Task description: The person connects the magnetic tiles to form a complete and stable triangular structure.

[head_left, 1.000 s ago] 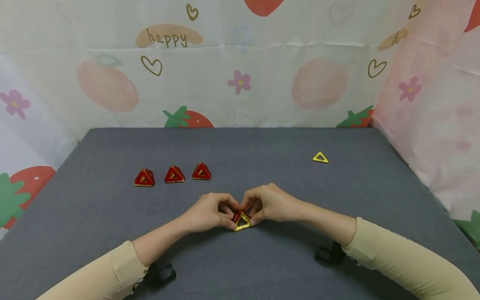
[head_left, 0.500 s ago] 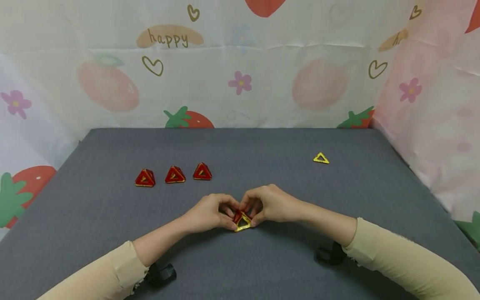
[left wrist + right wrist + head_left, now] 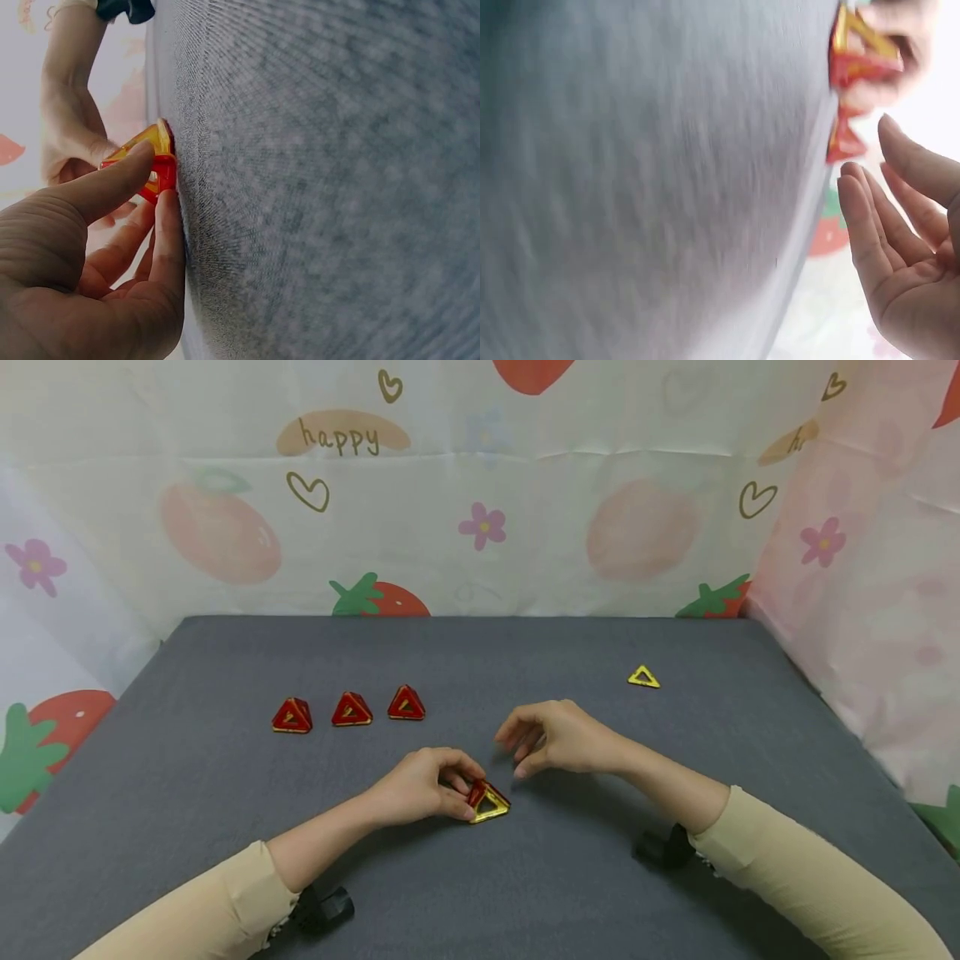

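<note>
A small pyramid of red and yellow triangular magnetic tiles sits on the grey cloth, its yellow side facing me. My left hand pinches its left side; in the left wrist view the thumb lies along the pyramid with fingers on the opposite side. Up and to the right of it, apart from the pyramid, hovers my right hand with relaxed, slightly bent fingers. Nothing lies between its fingers in the right wrist view.
Farther back on the left stand three red pyramids in a row, the left one, the middle one and the right one. A single yellow triangular tile lies at the back right. Printed curtains surround the table.
My right hand has let go of the pyramid and moved up and to the right, away from it. The left hand still holds the pyramid in the same place.
</note>
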A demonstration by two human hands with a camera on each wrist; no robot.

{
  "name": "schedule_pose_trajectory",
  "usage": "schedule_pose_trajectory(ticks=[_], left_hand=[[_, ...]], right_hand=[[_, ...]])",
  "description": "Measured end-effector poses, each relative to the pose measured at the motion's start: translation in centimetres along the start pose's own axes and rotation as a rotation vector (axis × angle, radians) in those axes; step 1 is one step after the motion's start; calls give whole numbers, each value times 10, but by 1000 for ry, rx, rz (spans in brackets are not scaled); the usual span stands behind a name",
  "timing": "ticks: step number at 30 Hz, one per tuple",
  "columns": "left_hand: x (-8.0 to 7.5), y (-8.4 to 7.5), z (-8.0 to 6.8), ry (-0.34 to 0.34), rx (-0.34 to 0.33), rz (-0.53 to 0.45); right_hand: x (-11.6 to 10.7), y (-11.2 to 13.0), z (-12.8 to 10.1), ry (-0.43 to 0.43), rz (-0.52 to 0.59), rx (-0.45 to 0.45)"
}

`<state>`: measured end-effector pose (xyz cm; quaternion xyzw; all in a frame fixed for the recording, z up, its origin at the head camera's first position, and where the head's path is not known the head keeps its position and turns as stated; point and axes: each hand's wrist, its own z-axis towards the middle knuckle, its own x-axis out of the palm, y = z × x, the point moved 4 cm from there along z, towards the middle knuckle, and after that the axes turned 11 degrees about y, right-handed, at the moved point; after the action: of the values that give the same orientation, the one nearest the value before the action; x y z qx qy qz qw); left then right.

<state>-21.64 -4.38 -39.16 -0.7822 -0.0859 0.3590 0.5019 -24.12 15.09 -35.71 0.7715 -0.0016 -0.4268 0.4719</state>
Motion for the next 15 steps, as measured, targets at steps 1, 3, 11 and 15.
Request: schedule_pose_trajectory(ticks=[1,3,11,15], left_hand=[[0,0,0,0,-2,0],[0,0,0,-2,-5,3],[-1,1,0,-6,-12,9],[0,1,0,-1,-8,14]], right_hand=[[-5,-3,-1,-19,-5,8],[-15,-9,-2,-55,-14,24],[-57,-38,-14,-220,-16,96],[-79,-57,-24,-322,-10,160]])
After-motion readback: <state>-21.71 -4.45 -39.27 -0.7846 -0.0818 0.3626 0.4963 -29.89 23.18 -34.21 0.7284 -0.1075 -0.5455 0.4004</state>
